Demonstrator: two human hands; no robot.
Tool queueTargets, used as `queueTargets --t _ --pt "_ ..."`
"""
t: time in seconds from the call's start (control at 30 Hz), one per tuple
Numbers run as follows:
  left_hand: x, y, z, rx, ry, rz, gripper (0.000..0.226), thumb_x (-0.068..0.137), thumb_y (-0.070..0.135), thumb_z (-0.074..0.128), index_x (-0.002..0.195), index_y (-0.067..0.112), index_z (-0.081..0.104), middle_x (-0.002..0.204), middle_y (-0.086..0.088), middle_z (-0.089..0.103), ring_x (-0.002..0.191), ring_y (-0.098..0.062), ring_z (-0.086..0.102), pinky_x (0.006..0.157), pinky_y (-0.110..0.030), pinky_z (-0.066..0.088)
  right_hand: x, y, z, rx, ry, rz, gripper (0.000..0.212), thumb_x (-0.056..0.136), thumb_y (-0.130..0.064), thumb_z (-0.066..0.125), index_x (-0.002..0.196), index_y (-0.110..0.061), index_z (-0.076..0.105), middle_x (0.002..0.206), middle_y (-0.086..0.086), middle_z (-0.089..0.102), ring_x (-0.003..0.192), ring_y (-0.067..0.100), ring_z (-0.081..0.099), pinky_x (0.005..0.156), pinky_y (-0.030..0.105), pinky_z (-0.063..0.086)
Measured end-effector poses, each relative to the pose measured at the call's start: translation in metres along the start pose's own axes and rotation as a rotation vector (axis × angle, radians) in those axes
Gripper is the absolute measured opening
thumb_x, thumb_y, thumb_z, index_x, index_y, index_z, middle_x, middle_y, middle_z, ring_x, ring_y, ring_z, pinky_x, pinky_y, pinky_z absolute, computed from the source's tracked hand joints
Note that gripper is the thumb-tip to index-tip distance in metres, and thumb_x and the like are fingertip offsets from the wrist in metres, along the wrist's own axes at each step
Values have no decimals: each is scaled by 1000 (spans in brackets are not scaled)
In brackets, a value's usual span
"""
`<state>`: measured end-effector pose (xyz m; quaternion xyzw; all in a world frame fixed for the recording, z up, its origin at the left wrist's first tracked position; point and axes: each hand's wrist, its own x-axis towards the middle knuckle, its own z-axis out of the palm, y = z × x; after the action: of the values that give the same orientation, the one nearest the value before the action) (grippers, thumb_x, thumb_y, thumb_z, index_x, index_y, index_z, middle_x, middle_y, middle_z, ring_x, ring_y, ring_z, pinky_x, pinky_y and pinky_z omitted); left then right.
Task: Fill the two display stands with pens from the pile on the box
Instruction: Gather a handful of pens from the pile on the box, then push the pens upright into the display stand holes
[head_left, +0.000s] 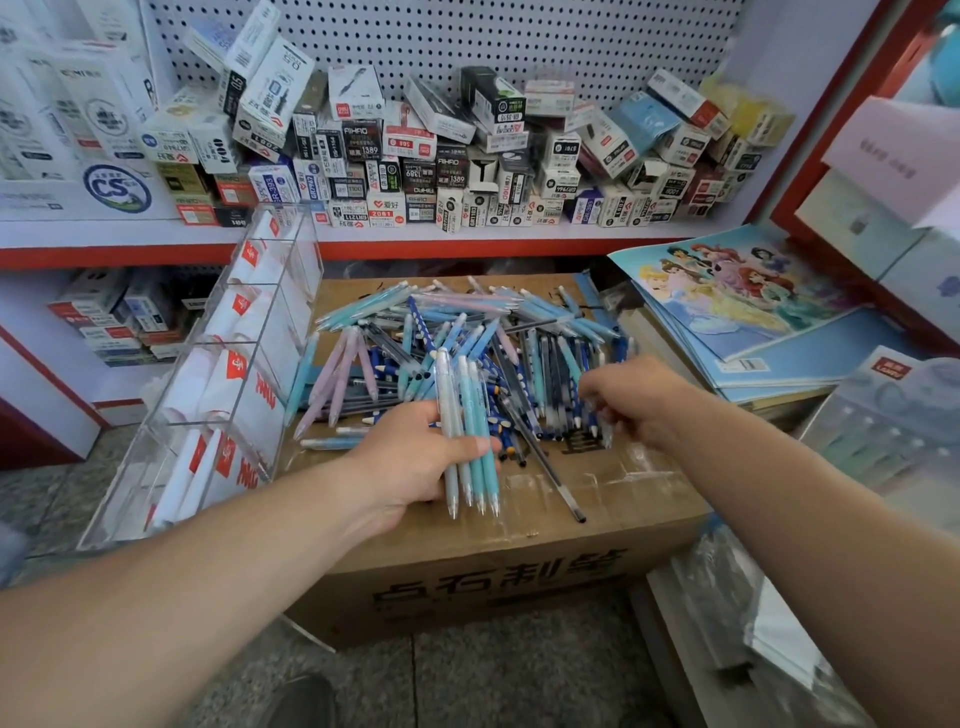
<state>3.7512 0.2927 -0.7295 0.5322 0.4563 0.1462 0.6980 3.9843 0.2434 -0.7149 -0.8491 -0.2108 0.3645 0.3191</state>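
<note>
Cardboard box (519, 551) carries the pile of pens (457, 332), loose across its top. Head view: the left grip (415, 457) is clamped round a bundle of pale pens (470, 441), tips toward the person. The right grip (639, 400) reaches into the pile with fingers curled, too blurred to tell whether it has one. A clear display stand (304, 260) sits just left of the box. Best to keep the tips aligned and add matching pens before loading one compartment.
</note>
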Motion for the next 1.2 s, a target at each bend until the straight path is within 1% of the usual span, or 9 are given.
queueTargets --t 0.17,0.3,0.47,0.53,0.63,0.77,0.9,1.0,1.2 --pt "-3 5 13 -13 -5 -3 32 86 4 76 117 8 67 105 -12 77 100 -28 75 91 -47 60 -28 16 -20 209 -126 69 6 89 0 60 89 -6 59 64 4 49 54 13 44 49 24 37" --pt "-6 9 33 0 -43 17 32 86 4 76 116 9 67 105 -9 78 100 -25 75 88 -44 60 -49 35 -35 358 -210 -29 9 88 9 65 89 0 63 82 15 57 61 13 52 55 24 47" --pt "-14 14 75 46 -110 54 26 87 10 78 111 16 69 107 -6 78 107 -26 72 103 -55 52 -86 60 -70 390 -267 -166 39 90 11 67 122 -9 59 83 16 63 59 17 57 57 28 52" --pt "-19 16 94 64 -142 79 23 88 10 77 109 17 70 105 -4 79 107 -25 72 102 -56 52 -102 69 -88 393 -258 -188 36 91 9 65 122 -10 60 81 15 62 60 17 58 58 28 53" --pt "-28 20 127 86 -209 116 23 90 7 74 110 16 68 103 -4 79 102 -23 74 96 -50 57 -128 87 -122 434 -136 -247 17 97 0 63 113 -5 61 83 14 61 62 16 59 60 30 52" --pt "-40 24 175 89 -320 144 25 93 2 69 116 10 64 103 -7 79 97 -22 76 76 -39 64 -166 130 -169 267 149 -255 20 100 -19 65 107 0 65 86 15 66 69 19 63 68 32 58" --pt "-45 22 213 151 -339 162 27 91 3 72 116 11 66 104 -7 79 101 -24 75 90 -47 60 -185 166 -194 189 357 -230 6 98 -13 65 104 -13 65 88 12 73 71 22 70 71 34 64" --pt "-41 20 230 176 -327 149 29 88 5 76 113 14 68 110 -10 77 103 -26 73 94 -50 59 -173 178 -200 176 424 -202 18 98 -11 64 111 -22 57 90 9 73 76 25 74 69 36 64" --pt "-20 15 241 244 -347 175 31 86 5 78 112 17 67 114 -9 75 106 -24 72 97 -44 57 -115 184 -208 234 520 -153 14 105 -25 55 117 -18 59 101 5 68 85 25 72 78 45 64"
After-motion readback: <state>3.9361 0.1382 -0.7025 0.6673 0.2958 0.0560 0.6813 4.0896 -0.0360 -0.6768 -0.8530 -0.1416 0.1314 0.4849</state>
